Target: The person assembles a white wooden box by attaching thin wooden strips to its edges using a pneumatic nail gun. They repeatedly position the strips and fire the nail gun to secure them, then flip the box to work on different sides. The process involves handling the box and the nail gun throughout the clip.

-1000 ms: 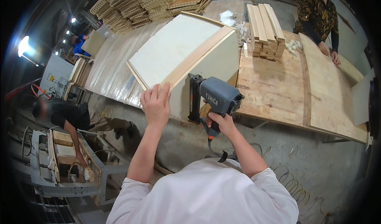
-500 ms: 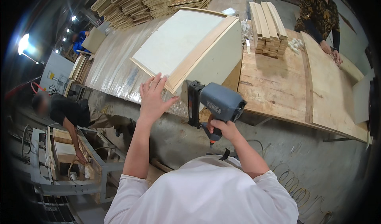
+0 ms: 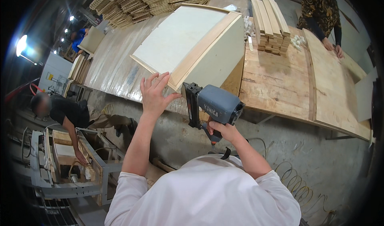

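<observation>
The left forearm (image 3: 138,144) reaches up and slightly to the right from the lower edge of the view, with the left hand (image 3: 153,99) raised at the near corner of a large box (image 3: 220,54), its back toward the camera; the fingers are spread, their tips resting on the corner, and the thumb stands well apart, pointing right toward the nose of a nail gun (image 3: 218,102); this hand is wide open and grasps nothing, though whether the thumb touches the box I cannot tell.

The right forearm (image 3: 251,156) slants up and to the left; the right hand (image 3: 223,131) is closed around the handle of the nail gun, thumb wrapped over the near side, while the trigger finger is hidden; the gun's nose is just beside the box's near corner, and contact there is too hard to make out.

The box lies tilted in view across the tables ahead, with a white panel on top and a wood strip (image 3: 202,50) along its right edge; a stack of boards (image 3: 271,24) sits to its right on the bare wooden table (image 3: 276,82).
</observation>
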The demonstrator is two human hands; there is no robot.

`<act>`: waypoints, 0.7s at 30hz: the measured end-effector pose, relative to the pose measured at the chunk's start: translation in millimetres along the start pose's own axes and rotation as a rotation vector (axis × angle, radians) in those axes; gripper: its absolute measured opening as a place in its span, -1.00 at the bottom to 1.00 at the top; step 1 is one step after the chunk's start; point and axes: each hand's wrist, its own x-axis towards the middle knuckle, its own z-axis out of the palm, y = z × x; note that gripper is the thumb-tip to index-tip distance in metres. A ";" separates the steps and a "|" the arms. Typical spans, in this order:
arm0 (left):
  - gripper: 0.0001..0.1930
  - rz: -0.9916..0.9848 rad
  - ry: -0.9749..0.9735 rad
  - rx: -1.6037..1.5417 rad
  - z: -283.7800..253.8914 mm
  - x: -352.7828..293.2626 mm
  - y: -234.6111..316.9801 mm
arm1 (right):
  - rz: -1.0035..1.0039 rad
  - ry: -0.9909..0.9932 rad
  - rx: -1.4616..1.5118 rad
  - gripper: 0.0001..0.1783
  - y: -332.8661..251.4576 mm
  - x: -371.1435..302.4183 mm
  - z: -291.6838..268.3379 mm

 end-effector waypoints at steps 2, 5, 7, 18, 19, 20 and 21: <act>-0.28 0.039 0.004 -0.014 0.7 1.2 -2.3 | 0.017 0.031 0.030 -0.92 3.1 0.6 4.2; -0.29 0.094 0.014 -0.006 2.5 5.1 -6.0 | 0.018 0.046 0.004 -0.92 1.0 1.7 4.6; -0.31 0.160 0.010 -0.005 1.7 6.9 -9.5 | 0.025 0.045 -0.051 -0.91 -1.2 -0.9 2.2; -0.68 0.225 0.215 -0.226 21.2 32.3 -48.3 | -0.075 0.187 -0.446 -0.80 12.8 -73.6 -5.0; -0.70 0.246 0.239 -0.224 25.6 35.4 -27.7 | -0.064 0.239 -0.618 -0.77 16.5 -79.4 -6.6; -0.70 0.242 0.265 -0.251 31.0 35.2 -4.4 | -0.038 0.281 -0.790 -0.74 17.2 -86.1 -3.3; -0.70 0.237 0.290 -0.283 38.6 34.7 20.6 | -0.091 0.331 -0.939 -0.75 11.3 -89.6 4.0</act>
